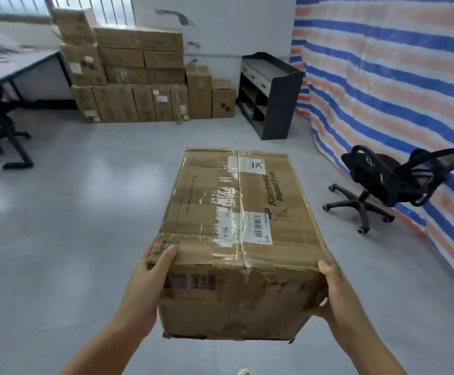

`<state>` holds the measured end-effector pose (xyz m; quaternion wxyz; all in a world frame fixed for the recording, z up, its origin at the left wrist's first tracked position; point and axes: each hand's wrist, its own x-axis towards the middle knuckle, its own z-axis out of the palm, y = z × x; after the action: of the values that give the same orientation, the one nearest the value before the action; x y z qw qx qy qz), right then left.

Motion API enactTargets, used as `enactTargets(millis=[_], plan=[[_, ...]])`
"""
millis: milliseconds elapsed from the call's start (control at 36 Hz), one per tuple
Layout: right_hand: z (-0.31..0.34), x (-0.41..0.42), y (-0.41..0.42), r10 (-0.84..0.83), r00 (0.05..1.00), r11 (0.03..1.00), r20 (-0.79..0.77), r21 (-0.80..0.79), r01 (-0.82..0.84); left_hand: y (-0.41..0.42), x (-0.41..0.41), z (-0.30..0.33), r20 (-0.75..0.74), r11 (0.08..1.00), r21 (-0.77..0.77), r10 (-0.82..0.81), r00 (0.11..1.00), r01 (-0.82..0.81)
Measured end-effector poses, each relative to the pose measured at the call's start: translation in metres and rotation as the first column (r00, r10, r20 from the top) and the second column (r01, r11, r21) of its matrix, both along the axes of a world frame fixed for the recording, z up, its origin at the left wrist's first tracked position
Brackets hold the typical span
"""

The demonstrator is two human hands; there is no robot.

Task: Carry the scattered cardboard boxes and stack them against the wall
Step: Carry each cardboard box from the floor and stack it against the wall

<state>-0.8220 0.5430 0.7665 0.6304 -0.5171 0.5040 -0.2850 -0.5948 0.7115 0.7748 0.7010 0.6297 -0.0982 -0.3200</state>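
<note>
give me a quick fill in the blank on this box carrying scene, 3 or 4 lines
1. The person holds the cardboard box with ____ hands.
2. The stacked boxes stand against the ____.
3. The office chair on the right is coloured ____.
4. The left hand has its ____ lying on the box's top edge.

Missing words: both; wall; black; thumb

- The box [236,239] is held up over the floor [71,226], left hand [150,269] on its left side, right hand [334,290] on its right.
- Far behind it, the stack of boxes [139,77] stands against the wall [220,23].
- The shelf [272,96] is right of the stack.
- The desk [12,69] is left of the stack.
- The chair [383,182] is right of the box.
</note>
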Motion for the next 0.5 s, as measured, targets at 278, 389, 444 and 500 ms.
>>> enactTargets(millis=[278, 389, 444, 500], plan=[[0.016, 0.093, -0.165, 0.1, 0.995, 0.995, -0.02, -0.016, -0.1, -0.144, 0.077, 0.003, -0.03, 0.996, -0.014, 0.084, 0.996, -0.084], [0.015, 0.14, -0.216, 0.116, 0.992, 0.993, -0.046, -0.03, -0.118, -0.189, 0.12, 0.004, -0.007, 0.996, -0.016, 0.084, 0.996, -0.084], [0.013, 0.167, -0.239, 0.123, 0.991, 0.992, -0.051, -0.023, -0.124, -0.212, 0.146, 0.002, 0.0, 0.996, -0.012, 0.086, 0.996, -0.086], [0.01, 0.196, -0.263, 0.127, 0.99, 0.991, -0.056, -0.024, -0.129, -0.236, 0.175, -0.001, 0.011, 0.996, -0.004, 0.092, 0.996, -0.092]])
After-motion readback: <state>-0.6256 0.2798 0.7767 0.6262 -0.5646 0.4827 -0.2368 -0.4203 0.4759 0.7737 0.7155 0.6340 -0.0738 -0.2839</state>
